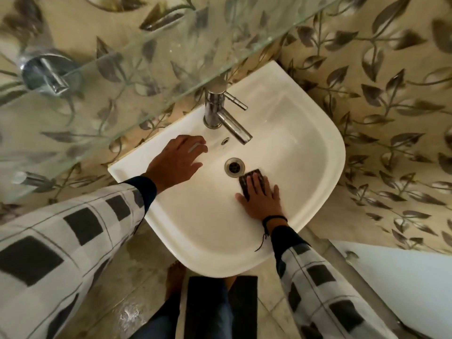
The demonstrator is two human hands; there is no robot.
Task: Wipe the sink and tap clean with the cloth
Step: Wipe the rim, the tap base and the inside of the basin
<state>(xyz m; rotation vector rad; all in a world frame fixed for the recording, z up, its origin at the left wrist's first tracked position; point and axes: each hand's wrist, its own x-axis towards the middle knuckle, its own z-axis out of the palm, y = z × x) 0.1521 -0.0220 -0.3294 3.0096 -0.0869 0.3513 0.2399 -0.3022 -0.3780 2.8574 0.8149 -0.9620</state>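
**Sink wipe: cloth is down in the bowl, right by the drain**

So the person's right hand (260,199) is lying flat on the dark cloth (249,176), fingers straight and pressing it onto the bottom of the white sink (293,133). Nothing is curled round the cloth; it's pinned under the fingers, with its far edge and left side poking out from under the fingertips. The drain (234,166) is just beyond that pressing hand and a bit to its left, and the cloth's corner looks like it's touching the drain ring or very nearly so, hard to say which.

The left hand (177,160) is off to the left of the cloth hand, well apart from it. It's resting palm down on the back left part of the sink, fingers relaxed and spread, holding nothing.

The chrome tap (226,121) stands further back from the cloth hand, its spout angled out above the bowl. Neither hand touches it. A small overflow hole (225,140) sits between the tap and the drain. A glass shelf (146,45) runs above the tap.
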